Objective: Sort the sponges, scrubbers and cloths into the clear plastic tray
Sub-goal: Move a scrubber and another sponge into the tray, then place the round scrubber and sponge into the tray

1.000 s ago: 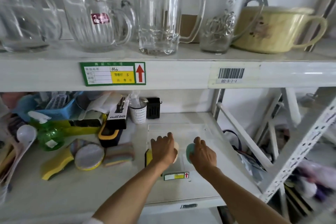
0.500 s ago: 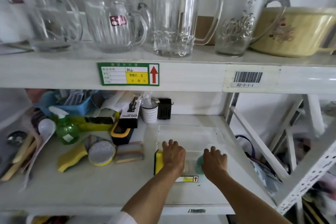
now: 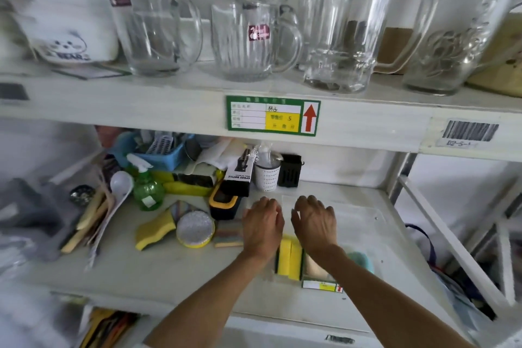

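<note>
A clear plastic tray (image 3: 358,215) lies on the lower shelf. Its near end holds a yellow sponge with a dark edge (image 3: 288,258), a beige sponge (image 3: 313,267) and a teal scrubber (image 3: 363,261). My left hand (image 3: 262,224) hovers at the tray's left edge, fingers apart and holding nothing. My right hand (image 3: 315,222) hovers over the tray, also empty with fingers spread. Left of the tray lie a wavy yellow sponge (image 3: 154,230), a round silver scrubber (image 3: 195,229) and a striped cloth pad (image 3: 228,234).
A green spray bottle (image 3: 147,188), white spoon (image 3: 120,183), wooden utensils, a black and yellow brush (image 3: 224,202), a boxed spray bottle (image 3: 238,175) and a blue basket (image 3: 162,151) crowd the shelf's left and back. Glass mugs stand on the shelf above.
Both hands let go of the sponges in the tray's near end and moved further back, open. The camera has swung left and closer.
</note>
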`<state>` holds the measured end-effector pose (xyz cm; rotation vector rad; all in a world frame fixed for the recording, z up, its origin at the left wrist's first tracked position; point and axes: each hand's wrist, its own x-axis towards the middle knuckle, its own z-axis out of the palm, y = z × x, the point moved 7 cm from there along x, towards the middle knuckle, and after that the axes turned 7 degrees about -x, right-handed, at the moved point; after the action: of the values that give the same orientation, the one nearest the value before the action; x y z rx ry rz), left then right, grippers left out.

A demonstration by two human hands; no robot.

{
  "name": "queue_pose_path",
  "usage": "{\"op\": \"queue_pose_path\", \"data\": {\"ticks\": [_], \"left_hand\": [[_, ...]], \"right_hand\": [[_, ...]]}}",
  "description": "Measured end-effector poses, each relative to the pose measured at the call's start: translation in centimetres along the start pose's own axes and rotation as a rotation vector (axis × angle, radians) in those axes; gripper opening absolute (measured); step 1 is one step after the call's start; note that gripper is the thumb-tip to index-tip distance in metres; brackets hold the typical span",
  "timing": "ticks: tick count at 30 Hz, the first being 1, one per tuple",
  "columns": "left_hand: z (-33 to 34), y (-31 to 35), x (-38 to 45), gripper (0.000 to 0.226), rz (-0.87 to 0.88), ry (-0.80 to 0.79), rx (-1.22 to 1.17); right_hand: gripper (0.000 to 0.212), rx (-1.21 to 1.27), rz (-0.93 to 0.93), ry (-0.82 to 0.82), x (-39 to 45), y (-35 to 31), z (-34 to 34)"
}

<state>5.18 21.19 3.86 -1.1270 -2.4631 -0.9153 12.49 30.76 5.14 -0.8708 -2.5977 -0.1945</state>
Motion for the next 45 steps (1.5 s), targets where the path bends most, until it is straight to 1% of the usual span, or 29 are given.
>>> {"op": "queue_pose_path", "data": {"ticks": [2,4,6,8,9,11,14,17,20,23,33,36,40,43,45], "left_hand": [[-1.4,-3.9,-0.4,0.003,-0.093,0.039,0.013],[-2.5,-7.9,-0.9,0.005,-0.164,0.037,-0.003],[-4.0,-11.6,-1.7,0.005,-0.233,0.053,0.014],[-5.7,-15.1,-2.7,0.004,-0.296,0.102,0.052],[-6.5,-16.7,-3.1,0.011,-0.322,0.115,0.069],[-7.5,-20.0,-4.0,0.021,-0.395,0.075,0.115],[-8.4,-24.8,-5.2,0.035,-0.559,-0.035,0.128],[-8.6,-28.6,-6.0,0.052,-0.631,-0.130,0.124],[-8.3,-31.1,-6.3,0.062,-0.653,-0.218,0.101],[-8.0,-32.2,-5.6,0.068,-0.637,-0.275,0.090],[-6.4,-33.1,-2.1,0.085,-0.530,-0.458,0.094],[-6.2,-33.7,-1.9,0.088,-0.518,-0.479,0.052],[-6.5,-34.5,-1.8,0.093,-0.513,-0.497,0.013],[-6.1,-34.7,-2.3,0.091,-0.523,-0.540,0.028],[-6.0,-34.6,-2.6,0.086,-0.506,-0.532,0.036]], "right_hand": [[0.014,0.057,-0.060,0.016,0.5,-3.5,-0.1],[0.014,0.110,-0.120,-0.012,0.6,-7.0,0.6],[0.023,0.152,-0.180,-0.070,0.5,-10.2,1.6],[0.031,0.165,-0.244,-0.142,0.3,-13.3,2.6],[0.032,0.173,-0.260,-0.179,0.3,-14.8,3.2],[0.033,0.191,-0.272,-0.253,0.3,-17.1,4.2],[0.039,0.183,-0.294,-0.354,0.6,-20.0,5.6],[0.041,0.154,-0.321,-0.425,1.2,-22.1,6.7],[0.042,0.145,-0.302,-0.504,2.2,-23.2,7.7],[0.047,0.111,-0.298,-0.560,3.1,-24.0,8.9],[0.068,0.002,-0.361,-0.659,4.5,-25.8,12.1],[0.074,-0.027,-0.389,-0.666,4.8,-26.1,12.5],[0.076,-0.029,-0.413,-0.680,5.1,-26.3,12.9],[0.079,-0.043,-0.427,-0.704,4.9,-26.3,13.1],[0.080,-0.035,-0.417,-0.709,4.7,-26.3,13.2]]}}
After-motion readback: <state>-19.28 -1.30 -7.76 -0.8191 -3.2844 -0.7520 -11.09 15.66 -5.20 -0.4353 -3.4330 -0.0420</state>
